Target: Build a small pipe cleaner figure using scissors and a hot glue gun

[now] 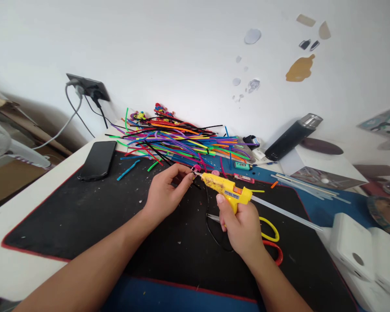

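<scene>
My right hand (242,223) is wrapped round the handle of a yellow glue gun (225,188), which points left with a long glue stick (286,212) out of its back. Its nozzle meets a small pink piece (196,168), pinched between the thumb and fingers of my left hand (169,188). Part of that piece is hidden by my fingertips. Scissors with yellow and red handles (272,249) lie on the black mat (117,221), partly behind my right hand. The gun's dark cord runs down over the mat.
Many coloured pipe cleaners (182,138) are heaped by the wall. A black phone (98,160) lies at the left. To the right are a dark bottle (294,136), several glue sticks (312,187) and a white device (354,251). Cables hang from a socket (89,86).
</scene>
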Tool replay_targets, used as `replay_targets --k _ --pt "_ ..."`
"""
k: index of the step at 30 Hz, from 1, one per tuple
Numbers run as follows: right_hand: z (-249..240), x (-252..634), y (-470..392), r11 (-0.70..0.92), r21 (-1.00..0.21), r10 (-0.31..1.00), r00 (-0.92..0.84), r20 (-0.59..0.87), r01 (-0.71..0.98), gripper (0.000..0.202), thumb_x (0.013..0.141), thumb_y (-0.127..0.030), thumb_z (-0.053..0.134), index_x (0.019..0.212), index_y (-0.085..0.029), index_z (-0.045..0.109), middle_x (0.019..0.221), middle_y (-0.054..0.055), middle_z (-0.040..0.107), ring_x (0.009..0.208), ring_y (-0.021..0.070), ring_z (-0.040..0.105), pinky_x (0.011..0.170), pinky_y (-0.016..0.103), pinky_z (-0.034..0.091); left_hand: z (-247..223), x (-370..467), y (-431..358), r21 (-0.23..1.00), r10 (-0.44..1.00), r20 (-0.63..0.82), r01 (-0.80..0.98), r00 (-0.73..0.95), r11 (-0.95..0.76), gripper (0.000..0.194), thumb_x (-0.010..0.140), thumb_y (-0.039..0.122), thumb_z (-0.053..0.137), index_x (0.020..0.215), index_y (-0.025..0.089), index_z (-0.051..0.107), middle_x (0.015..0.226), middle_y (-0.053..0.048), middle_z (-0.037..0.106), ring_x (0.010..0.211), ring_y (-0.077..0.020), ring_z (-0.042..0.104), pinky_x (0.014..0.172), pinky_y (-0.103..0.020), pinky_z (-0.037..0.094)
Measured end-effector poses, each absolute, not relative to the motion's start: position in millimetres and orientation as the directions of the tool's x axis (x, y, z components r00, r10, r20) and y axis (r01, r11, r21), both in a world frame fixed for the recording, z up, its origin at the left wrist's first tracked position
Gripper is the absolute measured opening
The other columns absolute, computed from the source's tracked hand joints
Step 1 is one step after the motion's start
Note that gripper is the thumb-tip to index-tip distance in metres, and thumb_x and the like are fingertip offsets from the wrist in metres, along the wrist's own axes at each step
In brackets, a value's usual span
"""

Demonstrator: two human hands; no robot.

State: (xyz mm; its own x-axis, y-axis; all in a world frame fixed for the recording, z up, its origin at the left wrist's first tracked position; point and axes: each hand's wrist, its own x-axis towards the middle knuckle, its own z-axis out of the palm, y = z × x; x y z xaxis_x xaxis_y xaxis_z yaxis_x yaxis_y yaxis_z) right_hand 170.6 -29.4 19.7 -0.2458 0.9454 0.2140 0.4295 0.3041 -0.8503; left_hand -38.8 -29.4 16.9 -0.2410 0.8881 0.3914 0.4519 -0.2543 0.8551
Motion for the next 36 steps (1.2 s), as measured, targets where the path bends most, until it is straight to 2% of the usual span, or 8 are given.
replay_targets --k 20,36 --pt "23.0 170.6 -29.6 0.316 -0.835 0.942 -0.251 0.222 0.45 0.058 0.104 -0.058 0.052 0.056 -0.026 0.051 0.04 -0.002 0.047 0.041 0.0162 0.049 0.046 0.029 0.042 16.6 -39.3 -29.5 0.854 0.886 0.395 0.451 -0.241 -0.259 0.018 0.095 0.036 0.066 0.088 0.02 0.071 0.073 -0.001 0.072 0.061 -0.0143 0.065 0.06 -0.024 0.05" --pt "20.0 169.3 -28.8 0.326 -0.839 0.942 -0.223 0.25 0.435 0.056 0.103 -0.06 0.054 0.059 -0.025 0.058 0.042 -0.001 0.048 0.042 0.0174 0.051 0.046 0.029 0.041 17.9 -39.5 -29.7 0.85 0.884 0.4 0.457 -0.24 -0.261 0.015 0.095 0.034 0.067 0.088 0.02 0.071 0.074 -0.001 0.074 0.062 -0.0143 0.066 0.061 -0.023 0.051"
